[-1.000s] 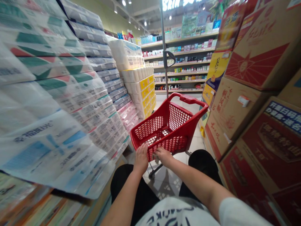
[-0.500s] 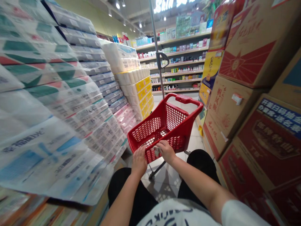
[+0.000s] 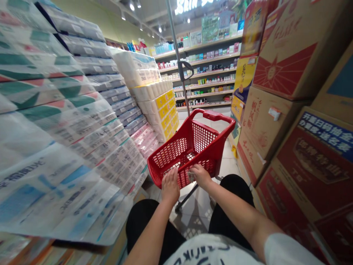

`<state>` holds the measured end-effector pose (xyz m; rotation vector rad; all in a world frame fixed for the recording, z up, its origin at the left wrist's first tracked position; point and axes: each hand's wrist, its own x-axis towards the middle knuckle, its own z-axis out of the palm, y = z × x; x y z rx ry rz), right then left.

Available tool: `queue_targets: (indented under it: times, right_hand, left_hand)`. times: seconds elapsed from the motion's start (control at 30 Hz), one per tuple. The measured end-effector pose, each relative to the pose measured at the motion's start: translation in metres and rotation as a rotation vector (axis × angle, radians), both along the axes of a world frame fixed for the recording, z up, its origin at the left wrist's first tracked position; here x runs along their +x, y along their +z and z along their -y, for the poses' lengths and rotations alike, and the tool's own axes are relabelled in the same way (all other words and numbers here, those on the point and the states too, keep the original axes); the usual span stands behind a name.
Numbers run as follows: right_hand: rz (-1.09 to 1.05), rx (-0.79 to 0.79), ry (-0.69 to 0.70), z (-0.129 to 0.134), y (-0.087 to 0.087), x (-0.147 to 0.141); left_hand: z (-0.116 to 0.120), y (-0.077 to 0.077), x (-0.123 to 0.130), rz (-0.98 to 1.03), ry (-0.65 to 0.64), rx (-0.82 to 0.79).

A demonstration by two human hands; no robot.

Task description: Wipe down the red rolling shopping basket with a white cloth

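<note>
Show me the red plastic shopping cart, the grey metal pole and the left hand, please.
Red plastic shopping cart [image 3: 216, 116], head view: top of its handle.
Grey metal pole [image 3: 185, 92], head view: its lower shaft.
Left hand [image 3: 170, 188], head view: back of the hand.

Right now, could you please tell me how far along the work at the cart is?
Done: the left hand rests on the red cart. In hand: the right hand holds a cloth-like wad at its near side. Left: can't tell; the basket looks empty.
</note>
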<state>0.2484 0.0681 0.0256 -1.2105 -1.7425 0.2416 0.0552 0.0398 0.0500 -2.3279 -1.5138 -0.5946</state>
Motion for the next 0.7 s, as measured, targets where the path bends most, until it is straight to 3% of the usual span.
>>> queue_targets:
  times: [0.23,0.37,0.57,0.7]
  right_hand:
    - [0.075,0.053,-0.017,0.0,-0.003,0.007]
    - [0.035,0.085,-0.116,-0.003,-0.002,0.015]
    - [0.088,0.025,-0.114,-0.008,0.0,0.03]
    - [0.037,0.032,-0.198,-0.01,-0.003,0.037]
  left_hand:
    - [-0.001,0.0,0.001,0.039,0.011,-0.024]
    - [-0.005,0.0,0.0,0.062,0.005,-0.052]
    - [-0.004,-0.002,0.0,0.085,0.009,-0.037]
    - [-0.004,-0.004,0.0,0.077,0.008,-0.01]
